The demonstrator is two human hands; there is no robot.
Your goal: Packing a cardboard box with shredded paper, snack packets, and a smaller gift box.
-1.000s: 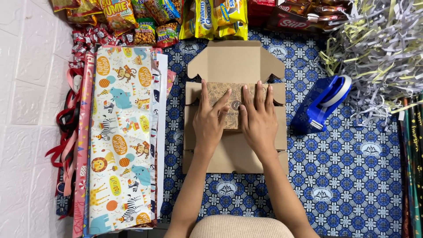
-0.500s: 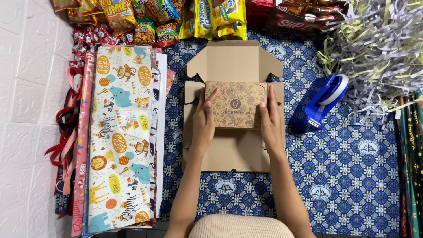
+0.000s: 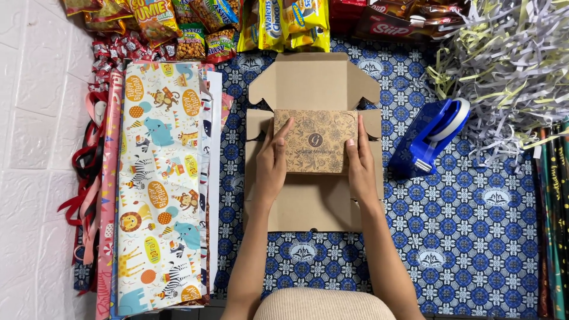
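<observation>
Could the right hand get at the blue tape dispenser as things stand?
Probably yes, once it lets go. The right hand now grips the right edge of the patterned brown box. The blue tape dispenser sits just to its right on the blue patterned cloth, with nothing lying between them.

Both hands (image 3: pixel 269 169) moved off the patterned box's (image 3: pixel 315 141) top to its short sides (printed face now exposed) over the cardboard mailer (image 3: pixel 314 204).
</observation>
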